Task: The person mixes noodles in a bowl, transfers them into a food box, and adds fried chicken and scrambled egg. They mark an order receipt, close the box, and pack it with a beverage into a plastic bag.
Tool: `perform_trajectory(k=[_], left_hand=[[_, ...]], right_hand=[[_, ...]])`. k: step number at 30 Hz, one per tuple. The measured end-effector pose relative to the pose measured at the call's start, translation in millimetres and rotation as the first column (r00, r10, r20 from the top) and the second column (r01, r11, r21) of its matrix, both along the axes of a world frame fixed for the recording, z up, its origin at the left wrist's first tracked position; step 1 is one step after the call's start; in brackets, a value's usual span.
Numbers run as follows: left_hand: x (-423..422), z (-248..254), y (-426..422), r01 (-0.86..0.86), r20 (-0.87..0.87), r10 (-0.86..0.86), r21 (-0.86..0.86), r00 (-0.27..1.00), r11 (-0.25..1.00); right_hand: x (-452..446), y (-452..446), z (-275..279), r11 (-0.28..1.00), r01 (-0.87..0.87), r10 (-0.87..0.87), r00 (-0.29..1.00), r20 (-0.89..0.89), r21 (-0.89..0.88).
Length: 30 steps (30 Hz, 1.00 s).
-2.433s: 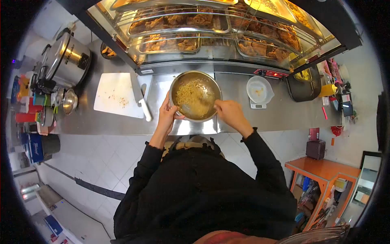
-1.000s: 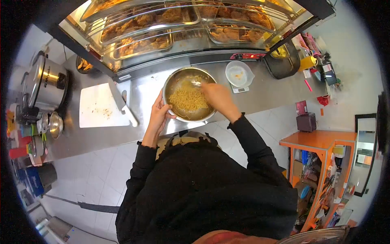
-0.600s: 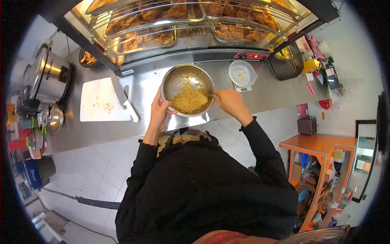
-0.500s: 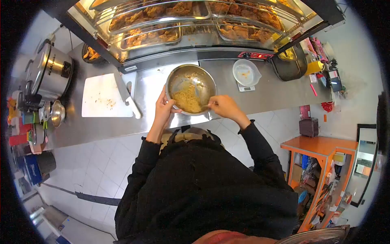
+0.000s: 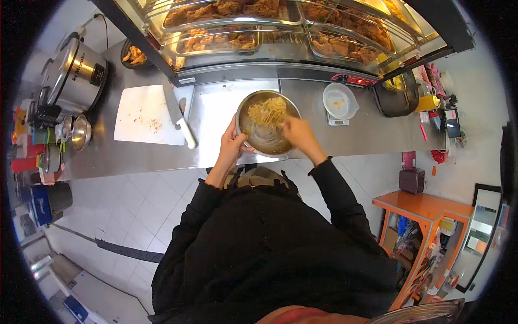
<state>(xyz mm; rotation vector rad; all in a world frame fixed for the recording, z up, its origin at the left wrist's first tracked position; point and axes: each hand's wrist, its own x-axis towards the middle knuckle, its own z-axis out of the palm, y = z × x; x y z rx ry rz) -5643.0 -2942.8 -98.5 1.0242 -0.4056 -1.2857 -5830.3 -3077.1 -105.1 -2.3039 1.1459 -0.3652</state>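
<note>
A round steel mixing bowl (image 5: 241, 110) rests near the counter's front edge. Yellowish, noodle-like food (image 5: 267, 110) is gathered toward its far side, with wet smears on the bare metal nearer me. My left hand (image 5: 233, 147) grips the bowl's left rim, thumb on the near edge and fingers around the outside. Over the right rim, my right hand (image 5: 300, 135) is closed in a pinch on a thin utensil that reaches into the food. Its kind is hidden by the fingers and the food.
Left of the bowl, a knife (image 5: 183, 127) lies along a white cutting board (image 5: 129, 116) with crumbs. A large cooker (image 5: 78, 75) stands farther left. To the right, a plastic bowl (image 5: 341, 102) sits on a small scale (image 5: 338, 122). A display case (image 5: 232, 74) of fried food lines the back.
The food has shifted from the near side of the bowl to the far side, pushed by my right hand's utensil. My left hand keeps its hold. The whole view has shifted slightly.
</note>
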Motion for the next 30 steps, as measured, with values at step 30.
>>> perform_trajectory(k=[30], left_hand=[[84, -145, 26, 0.017, 0.039, -0.018, 0.04, 0.999, 0.999]], right_hand=[[69, 15, -37, 0.969, -0.133, 0.221, 0.843, -0.491, 0.209]])
